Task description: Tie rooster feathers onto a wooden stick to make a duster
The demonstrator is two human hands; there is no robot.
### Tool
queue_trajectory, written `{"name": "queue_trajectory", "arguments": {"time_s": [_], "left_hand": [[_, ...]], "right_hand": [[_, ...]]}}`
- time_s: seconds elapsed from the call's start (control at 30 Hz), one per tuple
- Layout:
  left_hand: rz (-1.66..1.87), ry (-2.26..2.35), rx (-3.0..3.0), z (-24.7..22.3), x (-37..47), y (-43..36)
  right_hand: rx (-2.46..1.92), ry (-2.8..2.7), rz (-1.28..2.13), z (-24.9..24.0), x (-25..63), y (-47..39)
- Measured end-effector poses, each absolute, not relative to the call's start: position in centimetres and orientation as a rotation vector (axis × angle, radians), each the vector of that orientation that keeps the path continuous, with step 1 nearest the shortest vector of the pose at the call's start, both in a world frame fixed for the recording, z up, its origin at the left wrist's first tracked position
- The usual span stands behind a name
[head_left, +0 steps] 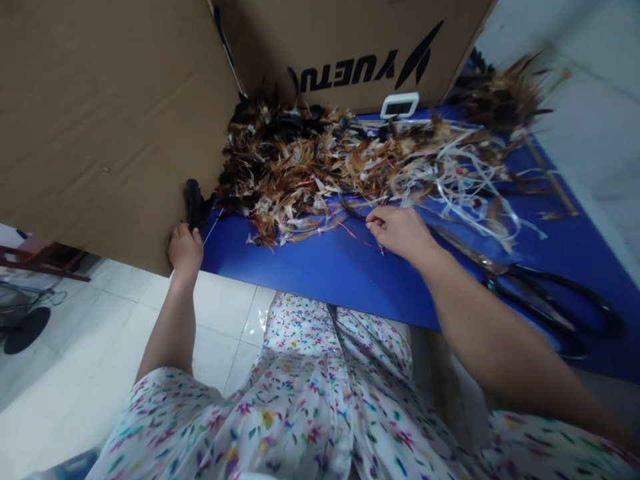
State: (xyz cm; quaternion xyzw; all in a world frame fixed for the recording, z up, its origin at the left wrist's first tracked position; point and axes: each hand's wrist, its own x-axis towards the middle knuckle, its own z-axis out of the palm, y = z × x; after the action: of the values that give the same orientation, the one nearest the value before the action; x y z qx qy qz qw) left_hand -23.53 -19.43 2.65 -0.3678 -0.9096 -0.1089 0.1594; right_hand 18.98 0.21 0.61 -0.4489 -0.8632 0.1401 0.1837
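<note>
At the near edge of the feather pile (295, 157), a thin dark feather (353, 210) is in the right hand (403, 233), thumb and fingertips pressed together on one end, over the blue table (320, 270). Left hand (186, 250) looks closed on the base of some black feathers (194, 203), beside the cardboard panel (125, 133); grip partly hidden, so can't be sure how firm. My take: pinch close to the quill, lift low and slow so the red string (354, 234) doesn't snag, keep left fingers off the vanes or they'll crush. White strips (465, 173) tangle at the pile's right, big scissors (493, 267) just beside the right wrist, mind the blades. Further back, white gadget (400, 105) against the lettered box (345, 40)
</note>
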Motion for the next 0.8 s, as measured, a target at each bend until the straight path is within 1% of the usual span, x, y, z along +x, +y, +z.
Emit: {"name": "queue_trajectory", "arguments": {"time_s": [0.17, 0.27, 0.37, 0.43, 0.53, 0.6, 0.7, 0.8], "left_hand": [[-0.166, -2.464, -1.126, 3.2, -22.0, -19.0], [-0.352, -2.313, -1.404, 2.7, -19.3, -17.7], [-0.597, -2.453, -1.790, 1.5, -16.6, -15.7], [-0.600, -2.466, -1.886, 0.7, -15.5, -14.3], [-0.590, -2.396, -1.954, 0.6, -15.1, -12.4], [-0.659, -2.358, -1.954, 1.4, -15.4, -11.2], [-0.763, -2.257, -1.798, 2.9, -16.0, -9.4], [-0.635, -2.319, -1.795, 3.6, -16.4, -7.1]], "right_hand": [[-1.262, -2.477, 0.348, 0.6, 19.0, 0.1], [-1.284, -2.487, 0.339, 0.7, 19.1, 0.0], [-1.311, -2.484, 0.346, 0.8, 19.1, -0.1], [-1.315, -2.486, 0.354, 0.9, 19.0, -0.1], [-1.308, -2.489, 0.367, 1.0, 19.0, -0.1], [-1.310, -2.486, 0.371, 1.0, 18.9, -0.1], [-1.319, -2.483, 0.359, 0.9, 18.9, -0.1], [-1.317, -2.473, 0.345, 0.9, 18.9, 0.0]]}}
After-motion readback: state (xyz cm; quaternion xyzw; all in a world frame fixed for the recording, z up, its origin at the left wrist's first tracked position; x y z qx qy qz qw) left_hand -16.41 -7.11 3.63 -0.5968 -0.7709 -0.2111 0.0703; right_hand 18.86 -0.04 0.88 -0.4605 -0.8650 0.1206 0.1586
